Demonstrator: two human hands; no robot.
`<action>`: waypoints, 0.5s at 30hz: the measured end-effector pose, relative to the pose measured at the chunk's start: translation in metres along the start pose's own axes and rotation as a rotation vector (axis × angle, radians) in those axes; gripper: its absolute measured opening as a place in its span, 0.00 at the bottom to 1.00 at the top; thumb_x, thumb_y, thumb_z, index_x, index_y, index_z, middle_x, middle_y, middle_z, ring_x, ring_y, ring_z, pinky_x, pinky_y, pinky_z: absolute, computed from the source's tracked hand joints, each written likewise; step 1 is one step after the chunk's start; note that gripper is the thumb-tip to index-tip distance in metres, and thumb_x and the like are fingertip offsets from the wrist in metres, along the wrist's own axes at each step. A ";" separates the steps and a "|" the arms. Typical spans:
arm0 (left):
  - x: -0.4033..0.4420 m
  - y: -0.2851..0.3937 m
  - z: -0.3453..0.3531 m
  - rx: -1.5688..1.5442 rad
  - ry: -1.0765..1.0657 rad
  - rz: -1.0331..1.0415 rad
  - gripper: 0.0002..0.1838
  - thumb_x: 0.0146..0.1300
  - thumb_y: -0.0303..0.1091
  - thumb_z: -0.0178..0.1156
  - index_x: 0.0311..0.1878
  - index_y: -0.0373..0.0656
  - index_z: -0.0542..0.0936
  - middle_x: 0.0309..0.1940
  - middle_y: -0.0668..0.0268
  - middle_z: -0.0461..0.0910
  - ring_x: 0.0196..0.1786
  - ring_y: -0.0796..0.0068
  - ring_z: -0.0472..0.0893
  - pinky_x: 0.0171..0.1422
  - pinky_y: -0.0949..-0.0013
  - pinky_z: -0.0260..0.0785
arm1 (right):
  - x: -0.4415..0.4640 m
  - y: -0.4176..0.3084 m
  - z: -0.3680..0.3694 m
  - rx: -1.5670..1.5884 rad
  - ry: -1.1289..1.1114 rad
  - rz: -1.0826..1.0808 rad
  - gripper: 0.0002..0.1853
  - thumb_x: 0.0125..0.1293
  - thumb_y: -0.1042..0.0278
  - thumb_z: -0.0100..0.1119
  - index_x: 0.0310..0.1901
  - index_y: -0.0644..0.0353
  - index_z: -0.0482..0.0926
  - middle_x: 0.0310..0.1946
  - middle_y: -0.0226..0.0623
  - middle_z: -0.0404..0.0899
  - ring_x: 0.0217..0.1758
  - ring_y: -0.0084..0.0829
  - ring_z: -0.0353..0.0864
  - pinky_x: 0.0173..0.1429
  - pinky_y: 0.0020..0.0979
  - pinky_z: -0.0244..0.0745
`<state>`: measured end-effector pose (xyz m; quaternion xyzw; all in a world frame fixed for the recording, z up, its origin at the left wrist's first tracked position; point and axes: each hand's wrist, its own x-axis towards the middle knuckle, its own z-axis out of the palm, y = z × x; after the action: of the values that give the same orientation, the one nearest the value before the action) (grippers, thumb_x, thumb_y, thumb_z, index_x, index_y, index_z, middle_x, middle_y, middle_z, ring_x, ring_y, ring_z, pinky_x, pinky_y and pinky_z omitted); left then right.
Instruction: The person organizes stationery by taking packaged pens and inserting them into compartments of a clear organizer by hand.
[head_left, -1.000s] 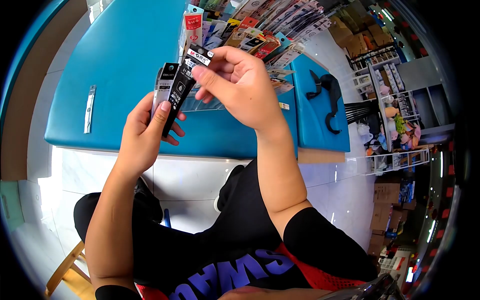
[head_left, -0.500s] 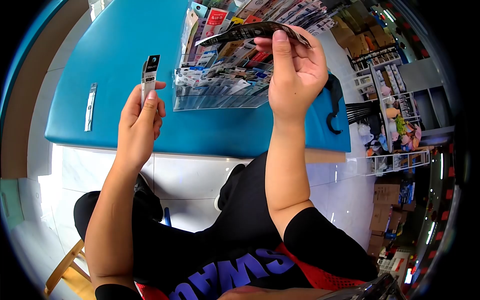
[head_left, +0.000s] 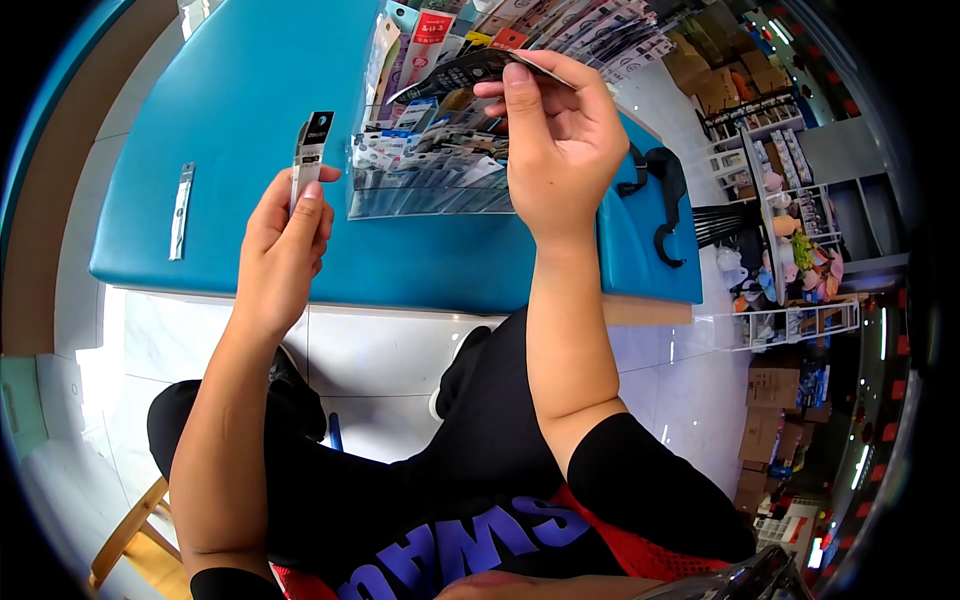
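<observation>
My left hand point(head_left: 283, 240) grips a slim clear packet with a black header card point(head_left: 317, 132), pinched between thumb and fingers and held upright above the teal padded surface. With my right hand point(head_left: 565, 155), I hold a long dark printed packet point(head_left: 455, 76) by its right end. It slants over a clear plastic bin point(head_left: 430, 203) filled with many slim packets point(head_left: 430, 150) in assorted colours. What is inside the packets is too small to make out. A single slim packet point(head_left: 181, 212) lies flat to the left of my left hand.
The teal padded table point(head_left: 230, 90) spans the area before me. A black strap point(head_left: 672, 205) lies at its right end. Shelving with goods point(head_left: 790, 220) and cardboard boxes point(head_left: 772, 400) stand on the right. A wooden stool point(head_left: 130, 535) is at lower left.
My right hand has moved left with the dark packet, which tilts down more at its left end. My left hand and its packet have shifted slightly right.
</observation>
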<state>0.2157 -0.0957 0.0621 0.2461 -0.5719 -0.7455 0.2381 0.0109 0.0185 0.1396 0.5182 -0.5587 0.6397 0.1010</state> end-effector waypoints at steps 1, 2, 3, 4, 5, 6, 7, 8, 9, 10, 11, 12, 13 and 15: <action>0.000 0.001 -0.001 -0.009 -0.006 -0.007 0.16 0.86 0.43 0.49 0.63 0.45 0.78 0.28 0.78 0.68 0.25 0.91 0.59 0.26 0.79 0.51 | 0.000 0.000 0.000 0.000 0.007 -0.007 0.08 0.77 0.74 0.65 0.53 0.66 0.82 0.37 0.42 0.90 0.39 0.27 0.91 0.41 0.24 0.84; -0.001 0.002 -0.001 -0.019 -0.011 -0.014 0.15 0.86 0.44 0.50 0.62 0.45 0.78 0.28 0.78 0.69 0.26 0.90 0.59 0.27 0.79 0.50 | 0.000 0.000 0.000 -0.005 0.005 -0.010 0.08 0.77 0.74 0.65 0.53 0.66 0.82 0.37 0.42 0.90 0.39 0.27 0.91 0.41 0.24 0.84; -0.001 0.002 -0.001 -0.018 -0.012 -0.014 0.15 0.86 0.44 0.50 0.62 0.45 0.78 0.28 0.78 0.69 0.26 0.90 0.59 0.27 0.79 0.50 | 0.000 0.000 -0.001 -0.010 0.002 -0.012 0.09 0.77 0.74 0.65 0.53 0.66 0.82 0.37 0.43 0.90 0.39 0.27 0.91 0.41 0.24 0.84; -0.001 0.002 -0.001 -0.018 -0.014 -0.014 0.15 0.86 0.44 0.50 0.62 0.45 0.78 0.28 0.78 0.69 0.26 0.90 0.59 0.27 0.79 0.50 | 0.000 0.001 -0.001 -0.015 0.000 -0.015 0.09 0.77 0.74 0.65 0.53 0.66 0.82 0.36 0.43 0.90 0.39 0.28 0.91 0.41 0.24 0.84; -0.002 0.002 -0.001 -0.017 -0.015 -0.014 0.15 0.86 0.44 0.50 0.62 0.45 0.78 0.28 0.78 0.69 0.26 0.90 0.59 0.27 0.79 0.50 | 0.000 0.001 -0.001 -0.010 -0.005 -0.014 0.09 0.77 0.74 0.65 0.53 0.66 0.82 0.37 0.42 0.90 0.39 0.28 0.91 0.41 0.24 0.84; -0.002 0.002 -0.001 -0.019 -0.018 -0.013 0.15 0.86 0.44 0.50 0.62 0.45 0.78 0.28 0.78 0.69 0.26 0.90 0.59 0.27 0.79 0.50 | 0.000 0.001 -0.001 -0.004 -0.010 -0.013 0.09 0.77 0.74 0.65 0.54 0.66 0.82 0.37 0.42 0.90 0.39 0.28 0.91 0.41 0.24 0.84; -0.001 0.002 -0.001 -0.020 -0.021 -0.013 0.16 0.86 0.43 0.50 0.62 0.45 0.78 0.28 0.78 0.69 0.26 0.90 0.59 0.27 0.79 0.50 | 0.000 0.002 0.000 0.001 -0.015 -0.012 0.09 0.76 0.74 0.66 0.54 0.66 0.82 0.37 0.42 0.89 0.40 0.28 0.91 0.42 0.24 0.84; -0.001 0.002 -0.002 -0.022 -0.024 -0.012 0.16 0.86 0.43 0.50 0.62 0.45 0.78 0.28 0.78 0.69 0.26 0.90 0.59 0.27 0.79 0.50 | 0.000 0.003 0.001 0.018 -0.017 0.009 0.09 0.76 0.74 0.66 0.54 0.66 0.82 0.38 0.41 0.89 0.40 0.28 0.91 0.42 0.25 0.84; -0.001 0.001 -0.002 -0.022 -0.023 -0.012 0.16 0.86 0.43 0.50 0.62 0.45 0.78 0.28 0.78 0.69 0.26 0.90 0.59 0.27 0.79 0.50 | -0.001 0.004 0.002 0.034 -0.018 0.030 0.09 0.76 0.74 0.66 0.54 0.67 0.82 0.38 0.41 0.89 0.40 0.28 0.91 0.42 0.25 0.84; -0.001 0.001 -0.002 -0.021 -0.022 -0.012 0.16 0.86 0.43 0.50 0.63 0.45 0.78 0.28 0.78 0.69 0.26 0.90 0.59 0.27 0.79 0.50 | -0.001 0.005 0.003 0.050 -0.020 0.050 0.09 0.76 0.74 0.66 0.54 0.67 0.82 0.39 0.40 0.89 0.41 0.29 0.91 0.42 0.25 0.84; -0.001 0.000 -0.002 -0.021 -0.021 -0.012 0.16 0.86 0.43 0.50 0.63 0.45 0.78 0.28 0.77 0.69 0.26 0.90 0.59 0.27 0.79 0.50 | -0.002 0.006 0.003 0.039 -0.029 0.062 0.09 0.76 0.75 0.66 0.53 0.67 0.82 0.40 0.40 0.89 0.41 0.29 0.91 0.42 0.25 0.84; -0.001 0.000 -0.002 -0.021 -0.021 -0.012 0.16 0.86 0.43 0.50 0.63 0.45 0.78 0.28 0.77 0.69 0.26 0.90 0.59 0.27 0.79 0.51 | -0.003 0.006 0.003 0.027 -0.039 0.073 0.09 0.76 0.75 0.66 0.53 0.67 0.83 0.40 0.40 0.88 0.42 0.29 0.91 0.42 0.26 0.84; -0.001 0.000 -0.001 -0.021 -0.022 -0.012 0.16 0.86 0.43 0.50 0.63 0.45 0.78 0.28 0.77 0.69 0.26 0.90 0.59 0.27 0.79 0.51 | -0.003 0.006 0.003 0.015 -0.048 0.085 0.09 0.76 0.75 0.66 0.53 0.67 0.83 0.41 0.40 0.88 0.42 0.29 0.91 0.42 0.26 0.84; -0.001 0.000 -0.001 -0.019 -0.022 -0.014 0.16 0.86 0.43 0.50 0.63 0.45 0.78 0.28 0.77 0.69 0.26 0.90 0.60 0.27 0.79 0.51 | -0.002 0.007 0.002 -0.020 -0.057 0.061 0.08 0.76 0.76 0.65 0.53 0.67 0.83 0.41 0.40 0.88 0.43 0.29 0.91 0.44 0.26 0.85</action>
<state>0.2172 -0.0961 0.0623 0.2395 -0.5657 -0.7552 0.2287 0.0085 0.0153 0.1331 0.5179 -0.5831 0.6220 0.0705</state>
